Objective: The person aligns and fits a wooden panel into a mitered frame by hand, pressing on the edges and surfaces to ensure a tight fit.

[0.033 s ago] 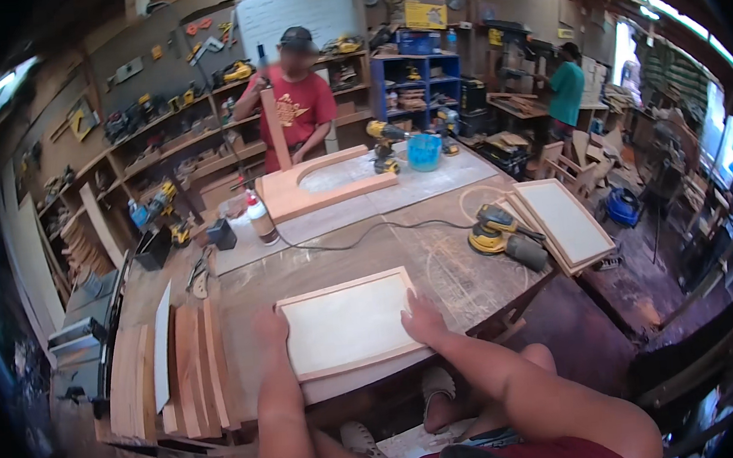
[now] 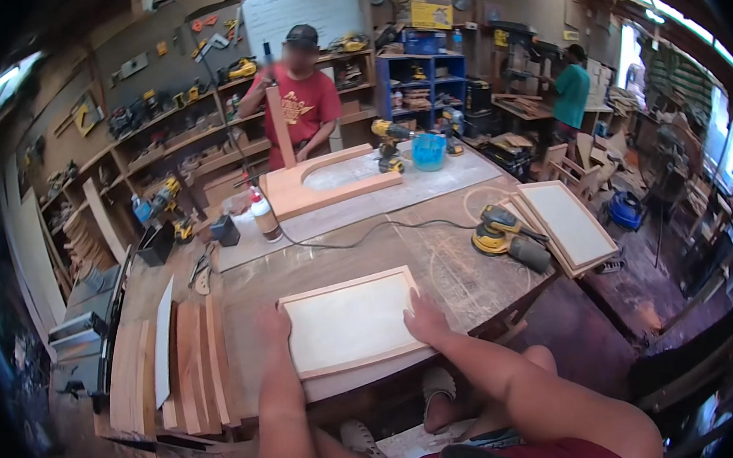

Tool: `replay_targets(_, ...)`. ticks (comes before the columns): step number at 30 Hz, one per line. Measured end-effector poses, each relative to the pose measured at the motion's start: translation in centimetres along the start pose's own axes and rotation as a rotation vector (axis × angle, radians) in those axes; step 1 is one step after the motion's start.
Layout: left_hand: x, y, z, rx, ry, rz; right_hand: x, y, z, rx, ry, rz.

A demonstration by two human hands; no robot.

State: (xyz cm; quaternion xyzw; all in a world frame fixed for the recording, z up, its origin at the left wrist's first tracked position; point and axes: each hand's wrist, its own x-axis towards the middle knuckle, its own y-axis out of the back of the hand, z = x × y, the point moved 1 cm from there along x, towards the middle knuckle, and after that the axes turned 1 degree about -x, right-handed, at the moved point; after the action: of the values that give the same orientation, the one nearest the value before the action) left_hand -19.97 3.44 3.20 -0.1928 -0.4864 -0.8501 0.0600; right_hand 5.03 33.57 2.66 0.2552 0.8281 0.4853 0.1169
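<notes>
A shallow wooden-framed panel (image 2: 352, 323) with a white face lies flat near the front edge of the worktable. My left hand (image 2: 272, 324) is closed round its left side, with fingers partly hidden. On the opposite side, my right hand (image 2: 426, 317) grips the right rail, thumb toward the white face. Beyond the panel's far right corner rests a yellow and black sander (image 2: 505, 237) with a dust canister and a dark cord. More framed panels (image 2: 569, 226) are stacked past the sander, at the table's right edge.
Several wooden boards (image 2: 192, 363) stand in a row at the left. A glue bottle (image 2: 264, 215), cordless drill (image 2: 389, 145) and blue bucket (image 2: 428, 152) stand farther back. Across the table, a person in a red shirt (image 2: 303, 106) holds an upright wooden piece by a U-shaped wooden piece (image 2: 295, 202).
</notes>
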Motion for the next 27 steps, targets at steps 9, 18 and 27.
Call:
replay_targets(9, -0.5, 1.0, 0.2, -0.042, 0.012, -0.004, 0.1, -0.7, -0.2, -0.083, 0.042, 0.019)
replay_targets(18, -0.2, -0.2, -1.0, 0.006, -0.023, -0.028, -0.1, 0.2, -1.1, -0.067, 0.042, -0.003)
replay_targets(27, 0.2, -0.4, -0.8, 0.011, -0.022, -0.026, 0.2, -0.3, -0.9, -0.089, 0.046, 0.026)
